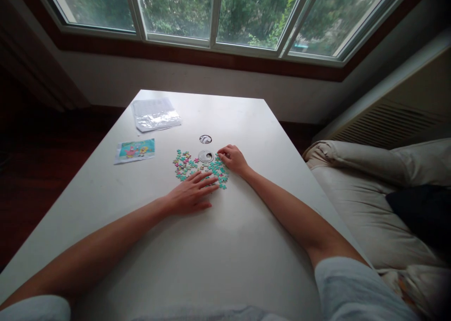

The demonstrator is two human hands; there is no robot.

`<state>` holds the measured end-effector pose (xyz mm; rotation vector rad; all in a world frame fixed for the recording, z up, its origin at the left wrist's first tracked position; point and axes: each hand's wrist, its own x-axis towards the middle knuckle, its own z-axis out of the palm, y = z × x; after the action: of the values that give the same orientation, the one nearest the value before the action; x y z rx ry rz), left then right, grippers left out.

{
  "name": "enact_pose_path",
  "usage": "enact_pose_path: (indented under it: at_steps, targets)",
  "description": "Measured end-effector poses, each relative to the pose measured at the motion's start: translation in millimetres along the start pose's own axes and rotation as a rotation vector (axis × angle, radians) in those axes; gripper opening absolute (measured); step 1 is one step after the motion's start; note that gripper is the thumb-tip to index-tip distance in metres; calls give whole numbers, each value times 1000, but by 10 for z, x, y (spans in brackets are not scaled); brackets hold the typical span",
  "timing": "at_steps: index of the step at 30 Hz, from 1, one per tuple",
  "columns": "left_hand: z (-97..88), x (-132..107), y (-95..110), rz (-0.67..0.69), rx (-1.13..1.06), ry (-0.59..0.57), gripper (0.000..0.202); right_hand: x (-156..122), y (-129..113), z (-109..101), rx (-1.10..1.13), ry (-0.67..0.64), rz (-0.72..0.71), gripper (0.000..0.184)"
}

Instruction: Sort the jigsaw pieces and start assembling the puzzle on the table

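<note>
A heap of small loose puzzle pieces (188, 167), mostly teal with some pink, lies in the middle of the white table (225, 246). My left hand (190, 195) lies flat, fingers spread, its fingertips on the near edge of the heap. My right hand (233, 159) rests at the heap's right side, fingers curled onto some pieces; whether it grips one is unclear. A small round container (206, 156) sits at the heap's far edge, and its round lid (205, 139) lies just beyond.
A colourful picture card (135, 150) lies left of the heap, and a clear plastic bag (155, 114) lies farther back. A beige sofa (377, 194) stands to the right of the table. Windows run along the far wall.
</note>
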<state>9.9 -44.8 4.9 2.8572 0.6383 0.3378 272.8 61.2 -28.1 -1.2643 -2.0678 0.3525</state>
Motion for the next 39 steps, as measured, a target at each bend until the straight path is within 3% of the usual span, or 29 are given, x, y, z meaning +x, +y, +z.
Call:
enact_pose_path:
  at_steps: [7,13,18,24,31,39]
  targets:
    - [44,85,24,-11,-9,-21,66,-464,-132,-214,-14,29,-49,15]
    - [40,88,18,-23,-22,-33,67,-769,-297,-386,-34,-90,-184,16]
    - [42,83,3,-34,-21,11,62,-779,-379,-361,-112,-145,-225,22]
    - [32,99,-13,-33,-26,23,54,-755,-388,-329,-73,-161,-179,17]
    - [33,75,22,-9,-43,20,57,-754,-406,-328,-104,-135,-152,7]
    - [17,38,26,-22,-6,-15,53,-784,-372,-421,-175,-180,-170,18]
